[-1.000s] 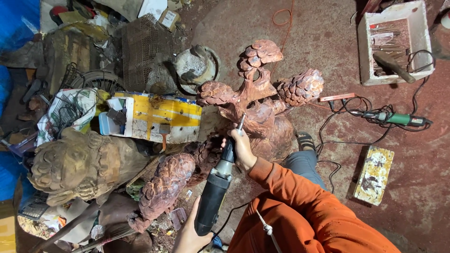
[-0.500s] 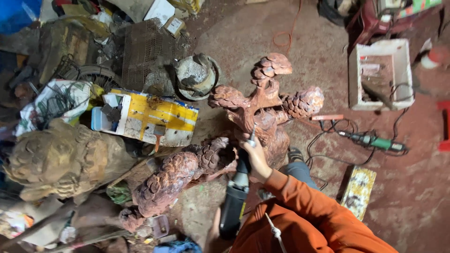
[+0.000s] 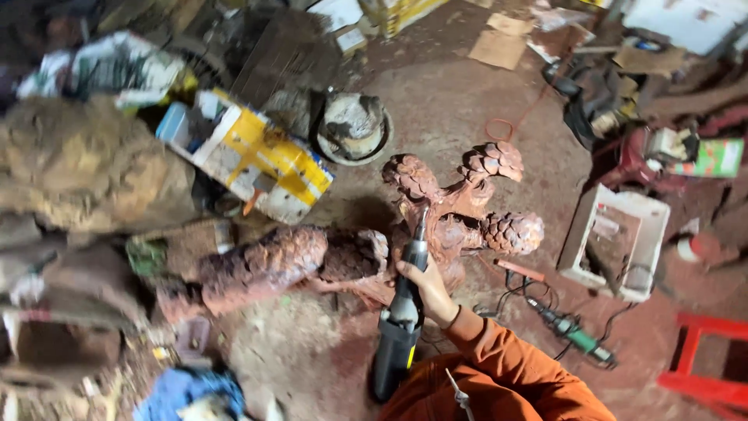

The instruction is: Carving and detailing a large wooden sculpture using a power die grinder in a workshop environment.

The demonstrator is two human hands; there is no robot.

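My right hand, in an orange sleeve, grips the front of a black and grey rotary carving tool. The tool's thin bit touches a reddish wooden carving with pine-cone shapes that stands on the dirt floor. A rough, scaly carved log piece lies to the left of the carving, close to my hand. The tool's rear end sits by my orange clothing at the bottom edge. My left hand is out of sight.
A white open tray stands at right, a green corded power tool on the floor below it. A yellow and white box, a round pot, a large dusty carved figure and a red stool crowd around.
The view has swung, so the carving now sits further right and lower. My right hand stays on the tool at the carving. My left hand, at the tool's rear a second ago, is gone from view.
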